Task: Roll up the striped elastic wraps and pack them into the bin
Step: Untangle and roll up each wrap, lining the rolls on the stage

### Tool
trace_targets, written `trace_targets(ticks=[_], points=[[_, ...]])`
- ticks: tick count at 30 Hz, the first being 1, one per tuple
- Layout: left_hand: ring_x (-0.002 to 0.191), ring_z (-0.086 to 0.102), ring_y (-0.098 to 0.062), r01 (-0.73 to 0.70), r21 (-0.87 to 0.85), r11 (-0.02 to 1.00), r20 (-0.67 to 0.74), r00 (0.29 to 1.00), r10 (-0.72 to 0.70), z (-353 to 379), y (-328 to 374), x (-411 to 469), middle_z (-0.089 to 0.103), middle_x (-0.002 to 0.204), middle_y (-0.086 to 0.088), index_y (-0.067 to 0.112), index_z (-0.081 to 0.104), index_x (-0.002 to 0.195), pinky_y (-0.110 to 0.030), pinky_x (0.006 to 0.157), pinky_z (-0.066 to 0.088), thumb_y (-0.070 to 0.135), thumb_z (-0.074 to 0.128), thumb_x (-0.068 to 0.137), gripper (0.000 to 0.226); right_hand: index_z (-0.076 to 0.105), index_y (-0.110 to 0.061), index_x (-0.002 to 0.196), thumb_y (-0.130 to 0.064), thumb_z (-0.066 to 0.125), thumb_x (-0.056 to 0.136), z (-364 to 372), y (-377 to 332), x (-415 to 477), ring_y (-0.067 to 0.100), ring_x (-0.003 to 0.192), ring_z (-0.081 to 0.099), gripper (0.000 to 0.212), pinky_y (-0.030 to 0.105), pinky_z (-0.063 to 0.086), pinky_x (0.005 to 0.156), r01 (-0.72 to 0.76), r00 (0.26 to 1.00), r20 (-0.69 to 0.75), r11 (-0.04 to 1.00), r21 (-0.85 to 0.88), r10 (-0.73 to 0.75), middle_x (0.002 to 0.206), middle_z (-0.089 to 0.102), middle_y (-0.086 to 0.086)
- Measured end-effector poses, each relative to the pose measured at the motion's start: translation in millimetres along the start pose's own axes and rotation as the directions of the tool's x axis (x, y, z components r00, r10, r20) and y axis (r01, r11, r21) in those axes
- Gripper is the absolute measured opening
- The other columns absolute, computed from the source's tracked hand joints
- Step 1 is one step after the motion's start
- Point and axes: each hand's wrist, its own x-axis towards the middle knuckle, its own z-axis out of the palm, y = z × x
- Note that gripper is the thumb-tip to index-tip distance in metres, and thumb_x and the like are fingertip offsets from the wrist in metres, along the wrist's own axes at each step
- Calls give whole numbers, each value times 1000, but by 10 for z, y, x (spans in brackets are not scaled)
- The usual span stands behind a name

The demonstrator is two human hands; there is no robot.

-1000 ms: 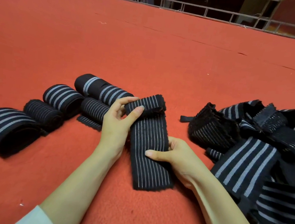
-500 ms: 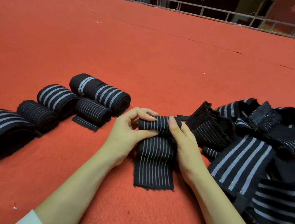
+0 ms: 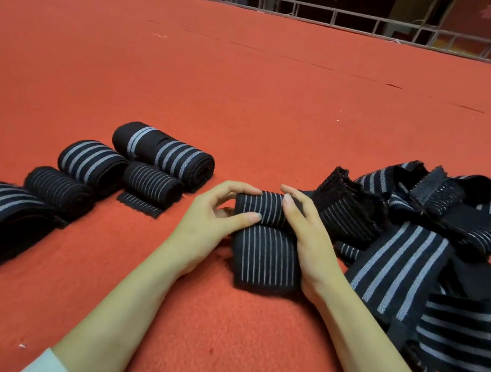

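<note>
Nearest to us, two pale sleeves (image 3: pixel 43 364) show at the bottom edge, and bare forearms reach forward from them over the red carpet (image 3: pixel 248 94).

Between the forearms lies the wrap (image 3: pixel 266 258), black with thin pale stripes. Its unrolled end rests flat on the carpet with the cut edge nearest us. We read its long axis as running from near to far, straight away from the person, and the stripes follow that line. At its far end the strip is wound up into a short cylinder (image 3: pixel 258 208) whose axis lies left to right, across the strip.

The left hand (image 3: pixel 209 224) grips the left end of this cylinder, thumb underneath and fingers curled over the top. The right hand (image 3: pixel 309 236) grips the right end, fingers bent over it and the palm lying along the strip's right edge.

Just to the right, touching the right hand's far side, a heap of loose wraps (image 3: pixel 414 251) sprawls tangled, some with broad stripes, some with thin ones.

To the left, apart from the hands, we count five rolled wraps (image 3: pixel 152 183) lying on their sides in a slanting row from near left to farther right. One trails a short flat tail.

Beyond everything the carpet stretches to a metal railing (image 3: pixel 319 12).
</note>
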Motion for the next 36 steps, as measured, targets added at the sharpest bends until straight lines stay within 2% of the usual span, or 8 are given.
trace_targets(ticks=[5,10,13,16,22,26,32,36], points=[[86,65,-11,69,-34,997,34,997,-68,26,-13,-1,66,107,0,26,58,119,-27,69,53,26,66,87,33,59,-24,112,-20,55,95,-7,10,-17,19,100,59,18,43,49,92,42,999,-15,999,-35,-42,122,58,16],[63,63,-7,87,-83,993,-11,996,-89,48,48,-4,67,84,-3,14,60,115,-17,49,46,13,63,88,27,55,-25,119,-16,54,95,-13,-3,-8,9,86,63,26,26,55,74,22,999,29,998,55,-23,103,62,3],[81,68,-20,20,-21,1000,-30,999,-21,4,13,11,68,101,-6,18,64,109,-33,67,59,2,67,84,29,54,-21,123,-27,58,89,-10,-4,-1,4,79,64,35,24,54,70,-33,999,10,992,126,32,95,63,-3],[91,65,-25,0,15,1000,3,1000,0,-8,-14,12,68,108,-1,21,65,104,-49,85,53,-2,68,82,32,57,-15,113,-32,59,85,-20,-5,0,8,77,62,33,26,53,68,-32,999,-7,991,133,34,91,62,-2],[91,70,-18,187,-116,975,11,982,-187,33,0,29,69,98,6,25,58,119,-37,83,56,46,53,81,43,57,-20,105,-9,61,89,-42,37,4,16,86,58,19,30,53,70,-10,999,53,985,173,0,100,55,6],[73,67,-12,126,-104,987,-44,990,-131,-2,23,27,66,88,-6,11,62,116,-27,71,55,23,65,80,38,61,-16,102,-1,61,86,-41,13,-6,14,89,61,22,31,54,73,7,995,100,980,200,-28,105,55,8],[95,67,-15,125,-36,991,1,992,-125,-95,72,-104,60,125,-5,16,52,126,-37,87,54,1,64,85,45,64,-13,95,12,54,87,28,-96,-172,19,84,61,28,35,53,78,5,996,85,995,98,-14,90,66,-6],[90,69,-15,91,184,979,40,994,-100,-382,339,-363,63,118,-2,14,54,117,-29,83,55,2,71,78,44,58,-24,103,14,59,83,244,-130,-389,17,79,62,43,32,53,77,27,989,143,999,-44,-21,111,57,2]])
